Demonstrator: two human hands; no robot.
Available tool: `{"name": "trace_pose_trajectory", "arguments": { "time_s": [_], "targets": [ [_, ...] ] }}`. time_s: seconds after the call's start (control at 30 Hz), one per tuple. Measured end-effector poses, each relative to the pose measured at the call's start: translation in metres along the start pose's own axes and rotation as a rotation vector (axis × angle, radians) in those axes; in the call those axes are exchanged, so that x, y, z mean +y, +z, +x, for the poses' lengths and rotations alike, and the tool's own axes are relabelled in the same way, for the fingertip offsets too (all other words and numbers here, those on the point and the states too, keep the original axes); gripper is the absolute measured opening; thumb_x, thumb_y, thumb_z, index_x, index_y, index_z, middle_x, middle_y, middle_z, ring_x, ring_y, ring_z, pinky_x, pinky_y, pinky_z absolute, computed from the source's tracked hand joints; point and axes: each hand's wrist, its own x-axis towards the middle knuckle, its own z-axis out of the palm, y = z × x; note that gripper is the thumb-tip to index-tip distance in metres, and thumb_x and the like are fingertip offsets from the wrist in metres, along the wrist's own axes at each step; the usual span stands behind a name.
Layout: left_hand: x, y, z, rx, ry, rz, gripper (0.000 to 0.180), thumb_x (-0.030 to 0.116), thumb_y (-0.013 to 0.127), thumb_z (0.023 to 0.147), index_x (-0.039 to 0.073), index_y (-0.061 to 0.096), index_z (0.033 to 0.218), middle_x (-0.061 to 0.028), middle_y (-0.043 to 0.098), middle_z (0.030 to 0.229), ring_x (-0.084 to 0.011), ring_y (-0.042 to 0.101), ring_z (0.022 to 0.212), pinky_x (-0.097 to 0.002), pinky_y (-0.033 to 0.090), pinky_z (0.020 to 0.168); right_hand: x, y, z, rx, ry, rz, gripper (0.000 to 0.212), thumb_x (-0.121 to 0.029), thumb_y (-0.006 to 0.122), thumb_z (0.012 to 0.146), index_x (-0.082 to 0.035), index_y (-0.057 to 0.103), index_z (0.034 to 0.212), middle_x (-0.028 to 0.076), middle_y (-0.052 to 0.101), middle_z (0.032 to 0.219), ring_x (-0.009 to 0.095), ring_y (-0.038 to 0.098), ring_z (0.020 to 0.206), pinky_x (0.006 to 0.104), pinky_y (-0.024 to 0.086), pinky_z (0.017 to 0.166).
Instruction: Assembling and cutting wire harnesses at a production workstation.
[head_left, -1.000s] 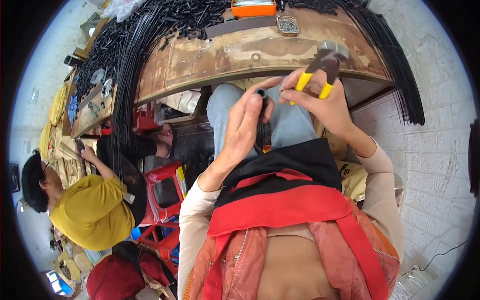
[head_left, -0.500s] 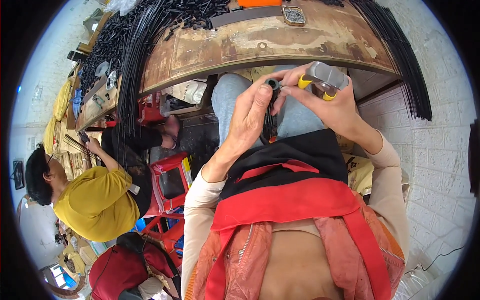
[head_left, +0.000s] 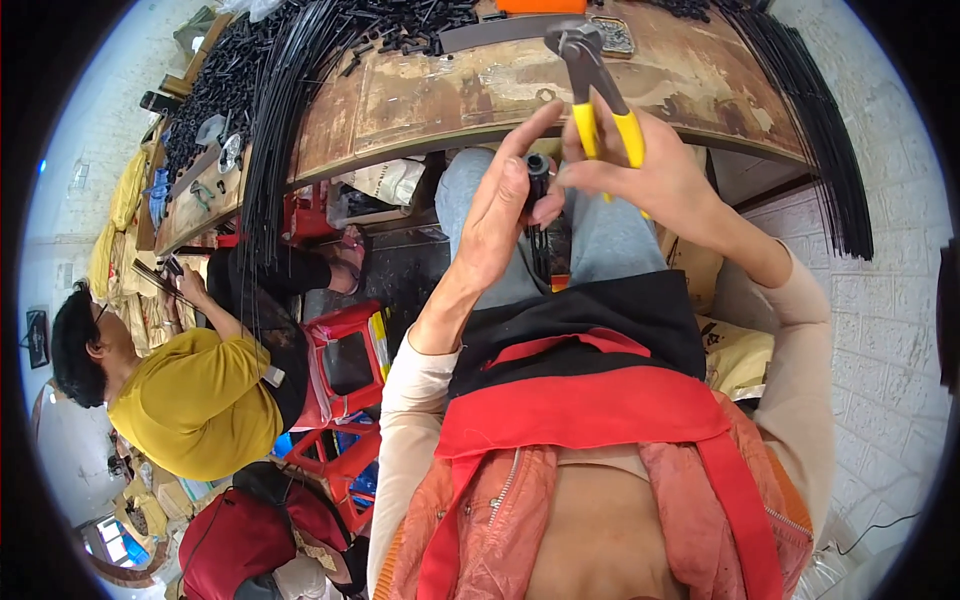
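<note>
In my right hand (head_left: 668, 182) is a pair of pincers (head_left: 592, 72) with yellow grips and grey metal jaws. The jaws point away from me, over the front part of the bench. My left hand (head_left: 488, 225) is closed round a black tubular part (head_left: 538, 168), whose round hollow end faces up. Thin black rods (head_left: 541, 252) hang below that part, between my knees. The fingertips of my right hand are close to the tube's open end; whether they pinch something small there, I cannot make out.
A worn wooden bench (head_left: 680, 85) spans the far side, with a heap of small black parts (head_left: 225, 110), a small tray of metal pieces (head_left: 612, 36) and a long grey bar (head_left: 510, 33). Bundles of black rods (head_left: 270, 150) overhang its edge. At left sits a person in yellow (head_left: 195, 400), near red stools (head_left: 345, 350).
My right hand has turned the pincers so their jaws now point up and away over the bench. It has drawn slightly apart from the black tubular part, which my left hand keeps holding.
</note>
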Motion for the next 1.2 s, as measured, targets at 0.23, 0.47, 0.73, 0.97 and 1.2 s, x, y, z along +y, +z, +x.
{"name": "trace_pose_trajectory", "arguments": {
  "time_s": [0.23, 0.47, 0.73, 0.97, 1.2],
  "targets": [
    [-0.003, -0.016, 0.008, -0.044, 0.024, 0.049, 0.063, 0.052, 0.03, 0.103, -0.005, 0.048, 0.123, 0.0003, 0.039, 0.067, -0.0098, 0.035, 0.061, -0.0254, 0.032, 0.058, -0.031, -0.021, -0.038, -0.301, 0.427, -0.226, 0.024, -0.023, 0.051, 0.1, 0.0, 0.053, 0.1, 0.006, 0.059, 0.067, 0.01, 0.053, 0.052, 0.027, 0.039, 0.047],
    [-0.005, -0.012, 0.008, -0.073, -0.007, 0.074, 0.053, 0.048, 0.03, 0.105, 0.001, 0.053, 0.101, 0.0018, 0.045, 0.068, -0.006, 0.036, 0.061, -0.0222, 0.028, 0.055, -0.012, -0.021, -0.043, -0.345, 0.274, -0.245, 0.037, -0.026, 0.051, 0.1, -0.002, 0.051, 0.126, 0.008, 0.065, 0.074, 0.016, 0.06, 0.06, 0.0289, 0.046, 0.056],
    [-0.005, -0.008, 0.006, -0.137, 0.009, 0.125, 0.05, 0.047, 0.03, 0.105, 0.002, 0.051, 0.1, 0.0019, 0.042, 0.069, -0.0067, 0.034, 0.063, -0.0227, 0.028, 0.057, -0.047, -0.038, -0.031, -0.491, 0.407, -0.27, 0.04, -0.028, 0.05, 0.101, 0.003, 0.051, 0.125, 0.006, 0.065, 0.074, 0.011, 0.059, 0.064, 0.0265, 0.046, 0.06],
    [-0.003, -0.013, 0.003, -0.176, -0.02, 0.138, 0.052, 0.051, 0.03, 0.103, 0.001, 0.045, 0.1, -0.0016, 0.043, 0.071, -0.0113, 0.037, 0.065, -0.0264, 0.032, 0.061, -0.039, -0.04, -0.024, -0.611, 0.64, -0.057, 0.027, -0.027, 0.049, 0.101, 0.0, 0.055, 0.101, 0.004, 0.056, 0.064, 0.01, 0.054, 0.05, 0.0261, 0.044, 0.051],
    [-0.003, -0.007, 0.006, -0.141, -0.03, 0.085, 0.051, 0.045, 0.031, 0.105, 0.0, 0.053, 0.105, 0.0022, 0.043, 0.071, -0.0071, 0.036, 0.064, -0.0232, 0.03, 0.058, -0.057, -0.045, -0.035, -0.503, 0.589, -0.21, 0.028, -0.023, 0.049, 0.101, -0.001, 0.056, 0.117, 0.001, 0.052, 0.068, 0.007, 0.049, 0.056, 0.0248, 0.04, 0.047]
  ]
}}
